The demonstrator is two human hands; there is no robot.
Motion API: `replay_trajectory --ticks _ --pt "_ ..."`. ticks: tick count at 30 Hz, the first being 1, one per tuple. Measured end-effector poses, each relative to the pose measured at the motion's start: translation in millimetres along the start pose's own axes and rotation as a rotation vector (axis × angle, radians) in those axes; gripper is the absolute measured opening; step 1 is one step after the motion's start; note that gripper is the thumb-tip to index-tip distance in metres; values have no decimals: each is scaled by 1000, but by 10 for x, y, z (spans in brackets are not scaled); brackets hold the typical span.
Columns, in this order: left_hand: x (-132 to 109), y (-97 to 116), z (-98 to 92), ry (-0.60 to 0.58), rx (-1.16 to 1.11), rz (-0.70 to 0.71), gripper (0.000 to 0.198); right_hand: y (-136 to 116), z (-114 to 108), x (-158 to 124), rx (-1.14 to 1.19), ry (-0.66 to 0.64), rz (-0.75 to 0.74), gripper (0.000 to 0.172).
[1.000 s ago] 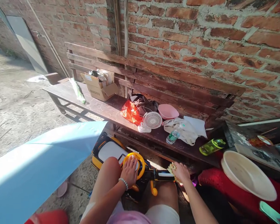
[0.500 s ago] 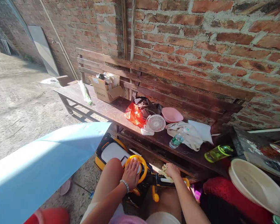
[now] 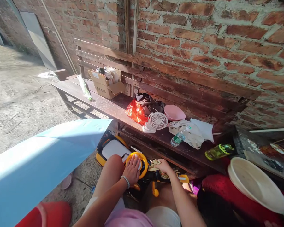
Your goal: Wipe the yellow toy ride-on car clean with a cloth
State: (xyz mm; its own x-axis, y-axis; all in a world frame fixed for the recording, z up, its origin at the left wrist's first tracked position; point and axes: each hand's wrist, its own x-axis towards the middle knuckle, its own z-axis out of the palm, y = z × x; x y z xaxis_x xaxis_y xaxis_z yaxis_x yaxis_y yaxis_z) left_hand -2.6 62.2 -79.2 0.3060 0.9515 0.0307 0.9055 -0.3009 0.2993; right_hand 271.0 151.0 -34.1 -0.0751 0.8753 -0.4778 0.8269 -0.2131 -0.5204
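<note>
My left hand (image 3: pixel 132 170), with a beaded bracelet at the wrist, lies on the hub and rim of a yellow toy steering wheel (image 3: pixel 144 171), fingers stretched out flat. The wheel belongs to a black and yellow ride-on toy car (image 3: pixel 113 150) with a pale panel. To the right of the wheel, my right hand (image 3: pixel 163 165) is closed on a cream-coloured cloth (image 3: pixel 153 165), close to the wheel's rim. Below the cloth, the toy's black and yellow part (image 3: pixel 183 178) extends to the right. My right fingertips are partly hidden.
Along the brick wall stands a wooden bench (image 3: pixel 109 105) with a cardboard box (image 3: pixel 105 85), red bag (image 3: pixel 136 111), small fan (image 3: pixel 158 120), pink basin (image 3: pixel 174 112) and water bottle (image 3: pixel 178 138). A blue sheet (image 3: pixel 49 164) spreads left; cream basins (image 3: pixel 257 186) sit right.
My right hand has moved left with the cloth, from over the right part of the toy to beside the wheel. My left hand stays on the wheel. The view has shifted slightly.
</note>
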Motion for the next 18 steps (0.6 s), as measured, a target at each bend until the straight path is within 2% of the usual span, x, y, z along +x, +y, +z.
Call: replay_trajectory --ticks 2,4,6,8,11,13,18 --pt "2 9 -7 3 -11 3 78 -133 59 1 168 38 -52 12" --pt "4 23 -13 6 -21 4 80 -253 75 -31 239 151 -65 23" --pt "7 37 -13 13 -35 7 83 -394 95 -80 197 294 -85 34" --pt "10 48 -9 19 -47 6 84 -565 163 -140 90 375 -149 39" --pt "18 60 -15 8 -47 4 84 -826 359 -229 -149 315 -227 40" --pt "26 65 -28 -3 -45 7 85 -956 486 -279 -313 264 -203 41" --pt "69 58 -57 -2 -60 21 82 -1066 570 -448 -513 200 -145 43"
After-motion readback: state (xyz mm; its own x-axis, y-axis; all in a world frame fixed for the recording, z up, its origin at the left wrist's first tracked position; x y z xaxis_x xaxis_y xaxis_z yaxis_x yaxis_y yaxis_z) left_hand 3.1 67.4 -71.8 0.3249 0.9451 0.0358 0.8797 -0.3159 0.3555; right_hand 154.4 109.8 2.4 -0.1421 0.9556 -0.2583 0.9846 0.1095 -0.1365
